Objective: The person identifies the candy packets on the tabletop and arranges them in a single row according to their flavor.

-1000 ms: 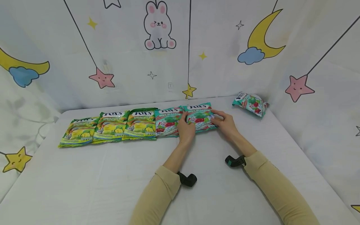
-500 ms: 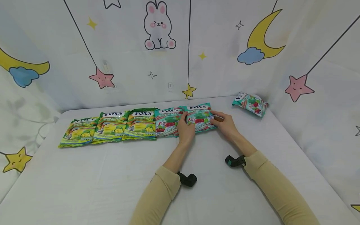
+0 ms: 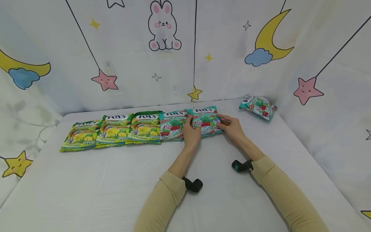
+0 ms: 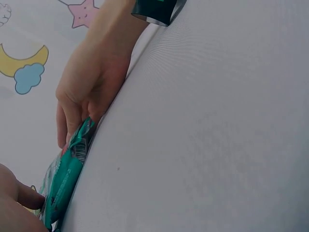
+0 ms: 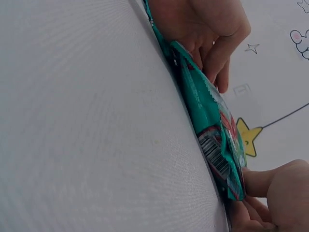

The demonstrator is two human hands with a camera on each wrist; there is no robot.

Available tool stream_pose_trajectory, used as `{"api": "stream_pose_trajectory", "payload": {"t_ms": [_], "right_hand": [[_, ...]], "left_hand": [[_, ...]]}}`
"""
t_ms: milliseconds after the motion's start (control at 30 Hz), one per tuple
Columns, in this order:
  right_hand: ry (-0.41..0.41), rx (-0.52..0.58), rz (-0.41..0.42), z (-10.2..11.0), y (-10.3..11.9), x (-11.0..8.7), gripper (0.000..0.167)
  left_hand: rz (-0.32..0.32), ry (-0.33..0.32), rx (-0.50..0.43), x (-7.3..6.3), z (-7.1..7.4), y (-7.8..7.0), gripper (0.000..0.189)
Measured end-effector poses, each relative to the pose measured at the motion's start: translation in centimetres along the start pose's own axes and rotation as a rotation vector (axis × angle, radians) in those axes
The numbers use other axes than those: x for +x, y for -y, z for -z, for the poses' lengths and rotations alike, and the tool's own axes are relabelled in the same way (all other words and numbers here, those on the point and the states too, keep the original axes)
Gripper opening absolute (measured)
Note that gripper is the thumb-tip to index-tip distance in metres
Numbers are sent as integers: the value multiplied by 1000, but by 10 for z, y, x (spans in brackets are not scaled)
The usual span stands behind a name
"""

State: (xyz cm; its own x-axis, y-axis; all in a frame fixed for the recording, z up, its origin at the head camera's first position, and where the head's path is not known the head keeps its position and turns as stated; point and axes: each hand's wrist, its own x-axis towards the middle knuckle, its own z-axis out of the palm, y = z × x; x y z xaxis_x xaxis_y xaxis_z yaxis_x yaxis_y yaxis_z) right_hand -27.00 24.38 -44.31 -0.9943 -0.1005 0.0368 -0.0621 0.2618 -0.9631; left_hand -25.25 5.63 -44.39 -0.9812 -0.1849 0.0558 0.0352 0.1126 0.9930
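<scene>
A teal FOX'S Mint Blossom candy bag [image 3: 205,120] lies flat at the right end of a row on the table. My left hand [image 3: 192,135] grips its left edge, where it meets a second teal candy bag [image 3: 173,125]. At the opposite edge, my right hand [image 3: 233,129] pinches the bag; in the right wrist view the thumb [image 5: 260,181] is on top and the other fingers are lower, near the tabletop. Both hands also show in the left wrist view, with the candy bag [image 4: 66,181] between them.
Three yellow-green FOX'S Spring Tea bags [image 3: 145,129] continue the row leftward, side by side. Another teal candy bag [image 3: 259,107] lies crooked near the table's back right corner. Behind the white table [image 3: 116,193] hangs a patterned curtain [image 3: 130,64].
</scene>
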Motion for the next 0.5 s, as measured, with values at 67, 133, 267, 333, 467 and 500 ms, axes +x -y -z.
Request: {"api": "stream_pose_trajectory", "payload": {"t_ms": [67, 133, 267, 333, 467, 500], "right_hand": [[-5, 2, 5, 0, -1, 1, 50], [-13, 1, 5, 0, -2, 1, 50], [-26, -12, 3, 0, -3, 0, 49], [-29, -16, 2, 0, -2, 0, 48], [-43, -13, -1, 0, 0, -2, 48], [-45, -10, -1, 1, 1, -2, 49]], "left_hand": [[3, 1, -7, 0, 0, 0, 64], [9, -1, -17, 0, 0, 0, 65], [19, -12, -34, 0, -1, 0, 64], [17, -23, -46, 0, -1, 0, 63], [-5, -50, -70, -2, -2, 0, 62], [-14, -55, -83, -2, -3, 0, 62]]}}
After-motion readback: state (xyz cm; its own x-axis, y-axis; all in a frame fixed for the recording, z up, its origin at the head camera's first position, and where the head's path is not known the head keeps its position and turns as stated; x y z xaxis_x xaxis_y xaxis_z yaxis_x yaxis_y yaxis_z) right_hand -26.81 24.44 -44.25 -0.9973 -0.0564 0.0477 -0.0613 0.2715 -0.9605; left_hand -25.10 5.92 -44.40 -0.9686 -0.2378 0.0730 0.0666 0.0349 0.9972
